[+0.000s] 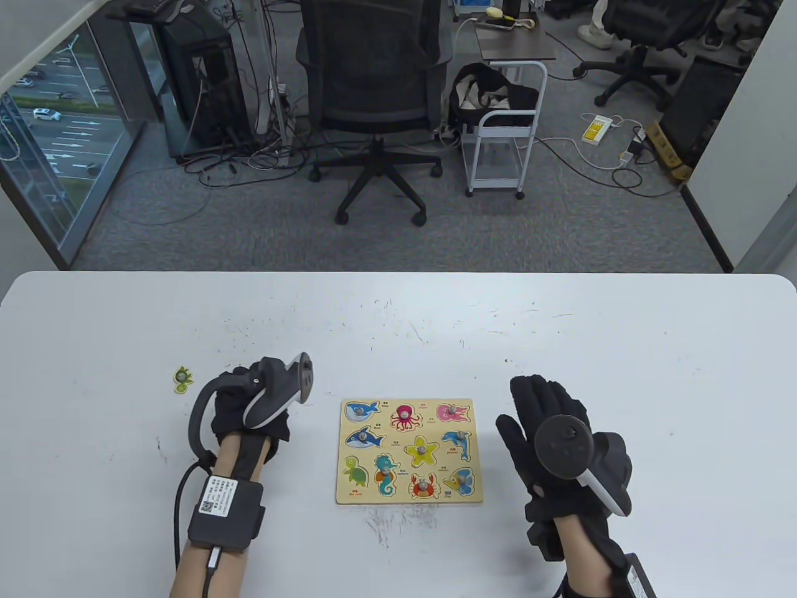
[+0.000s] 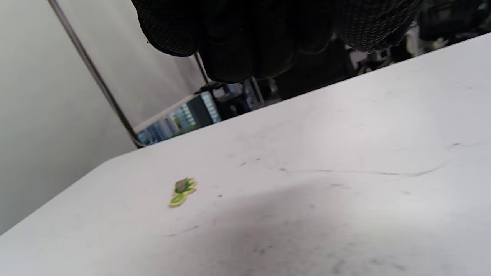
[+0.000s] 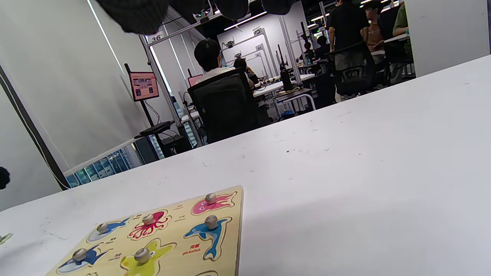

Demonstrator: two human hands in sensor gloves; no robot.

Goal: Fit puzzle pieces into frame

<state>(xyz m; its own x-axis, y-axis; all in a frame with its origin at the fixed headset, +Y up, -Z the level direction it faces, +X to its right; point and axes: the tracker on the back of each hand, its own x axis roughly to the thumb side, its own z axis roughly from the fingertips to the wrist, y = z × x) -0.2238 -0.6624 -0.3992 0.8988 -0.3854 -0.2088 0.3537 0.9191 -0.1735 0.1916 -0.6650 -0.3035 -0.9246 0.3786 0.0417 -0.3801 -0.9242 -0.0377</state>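
Right hand (image 1: pixel 548 430) flat, left hand (image 1: pixel 249 405) curled empty; scuffed white table (image 1: pixel 560 336), office chair (image 1: pixel 373 93) behind.

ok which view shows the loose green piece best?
Table view: the green piece lies flat on the table, left of the left hand, seen from above. Left wrist view shows it small and blurred. Right wrist view catches at most a sliver at its left edge.

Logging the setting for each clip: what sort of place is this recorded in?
Most likely an office or lab workspace. Behind the white table stand an office chair and a computer tower with tangled cables, and the right wrist view shows people at numbered workstations.
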